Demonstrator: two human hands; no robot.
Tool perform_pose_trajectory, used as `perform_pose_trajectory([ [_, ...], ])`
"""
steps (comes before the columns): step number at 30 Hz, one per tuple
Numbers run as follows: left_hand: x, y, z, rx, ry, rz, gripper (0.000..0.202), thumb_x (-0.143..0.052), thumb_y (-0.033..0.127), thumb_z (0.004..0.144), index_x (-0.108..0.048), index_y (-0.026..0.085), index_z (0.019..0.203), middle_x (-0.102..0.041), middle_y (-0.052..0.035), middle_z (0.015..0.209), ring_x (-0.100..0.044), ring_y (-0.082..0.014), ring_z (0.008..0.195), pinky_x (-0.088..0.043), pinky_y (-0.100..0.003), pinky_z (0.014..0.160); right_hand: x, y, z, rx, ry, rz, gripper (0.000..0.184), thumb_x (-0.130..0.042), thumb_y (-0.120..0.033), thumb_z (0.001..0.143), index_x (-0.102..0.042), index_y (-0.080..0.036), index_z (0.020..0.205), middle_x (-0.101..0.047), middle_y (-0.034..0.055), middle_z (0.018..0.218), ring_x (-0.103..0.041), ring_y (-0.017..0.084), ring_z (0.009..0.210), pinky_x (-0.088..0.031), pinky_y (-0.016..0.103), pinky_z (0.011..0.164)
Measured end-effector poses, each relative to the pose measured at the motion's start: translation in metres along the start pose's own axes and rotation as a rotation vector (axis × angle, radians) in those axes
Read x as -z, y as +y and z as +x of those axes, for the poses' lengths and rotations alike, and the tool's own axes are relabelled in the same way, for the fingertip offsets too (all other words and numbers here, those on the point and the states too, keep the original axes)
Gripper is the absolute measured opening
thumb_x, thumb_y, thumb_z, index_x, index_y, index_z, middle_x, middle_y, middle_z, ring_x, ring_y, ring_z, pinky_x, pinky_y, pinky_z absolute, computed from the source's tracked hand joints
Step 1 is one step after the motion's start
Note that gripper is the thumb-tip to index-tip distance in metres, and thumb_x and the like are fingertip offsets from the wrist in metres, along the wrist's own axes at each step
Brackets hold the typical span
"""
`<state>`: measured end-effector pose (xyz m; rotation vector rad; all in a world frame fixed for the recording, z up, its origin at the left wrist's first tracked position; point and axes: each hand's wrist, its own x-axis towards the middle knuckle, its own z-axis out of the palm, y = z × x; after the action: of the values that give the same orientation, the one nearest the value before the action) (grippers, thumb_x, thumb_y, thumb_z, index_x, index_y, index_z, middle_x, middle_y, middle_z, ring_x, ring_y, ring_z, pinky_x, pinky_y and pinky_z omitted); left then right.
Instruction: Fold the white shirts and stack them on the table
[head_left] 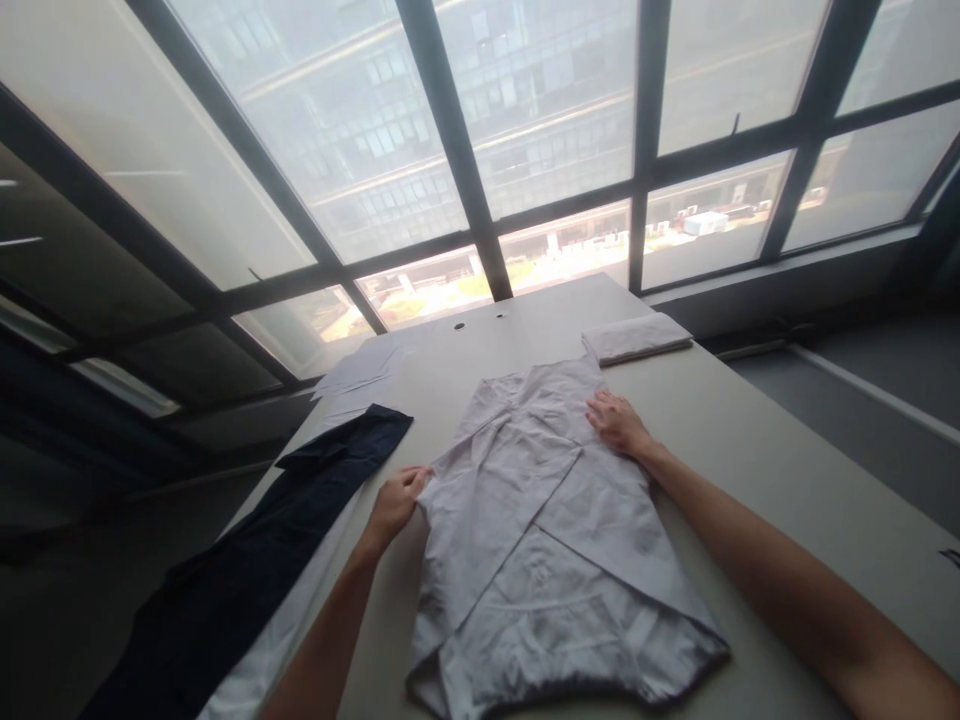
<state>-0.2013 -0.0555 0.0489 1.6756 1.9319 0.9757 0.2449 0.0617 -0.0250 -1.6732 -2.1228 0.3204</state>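
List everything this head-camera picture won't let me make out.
All in the head view:
Left grip: too blurred at the edge of the white garment to tell pinching from touching.
Garment's underside: hidden by its own upper layers.
Dark cloth: its near end is cut off by the bottom edge.
Folded white cloth: inner layers hidden by its top.
Dark mark: cut off by the right edge.
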Motion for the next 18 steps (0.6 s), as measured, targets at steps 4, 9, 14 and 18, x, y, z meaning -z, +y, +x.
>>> perform_pose_trajectory([
  [4,-0.004,0.040,0.026,-0.199,0.034,0.151,0.042,-0.051,0.048,0.086,-0.076,0.017,0.098,-0.074,-0.0108,0.110,-0.070,-0.0248,0.097,-0.057,-0.031,0.080,0.001,0.000,-0.001,0.004,-0.002,-0.006,0.047,-0.044,-0.036,0.101,-0.059,-0.013,0.140,-0.044,0.0167,0.156,-0.036,0.027,0.148,-0.024,0.044,0.121],
  [9,-0.056,0.068,0.048,-0.305,-0.312,0.283,0.036,-0.047,0.039,0.094,-0.077,0.019,0.096,-0.077,-0.0060,0.092,-0.072,-0.0228,0.087,-0.054,-0.029,0.082,0.004,0.000,0.000,0.015,-0.008,-0.015,0.046,-0.045,-0.036,0.101,-0.061,-0.014,0.138,-0.047,0.0162,0.155,-0.038,0.027,0.147,-0.026,0.042,0.120],
  [14,-0.082,0.046,0.075,-0.384,-0.176,0.495,0.035,-0.054,0.024,0.091,-0.071,0.021,0.122,-0.067,-0.0096,0.134,-0.061,-0.0242,0.123,-0.043,-0.033,0.108,0.003,0.001,-0.001,0.014,-0.003,-0.011,0.046,-0.045,-0.036,0.101,-0.061,-0.015,0.138,-0.047,0.0153,0.155,-0.038,0.027,0.147,-0.026,0.043,0.120],
  [18,-0.066,0.023,0.105,-0.316,-0.005,0.696,0.046,-0.054,0.020,0.090,-0.062,0.012,0.134,-0.060,-0.0187,0.141,-0.052,-0.0304,0.135,-0.040,-0.043,0.112,0.002,0.002,-0.001,0.008,0.001,-0.005,0.046,-0.046,-0.036,0.101,-0.060,-0.015,0.139,-0.046,0.0150,0.156,-0.037,0.027,0.147,-0.024,0.044,0.121],
])
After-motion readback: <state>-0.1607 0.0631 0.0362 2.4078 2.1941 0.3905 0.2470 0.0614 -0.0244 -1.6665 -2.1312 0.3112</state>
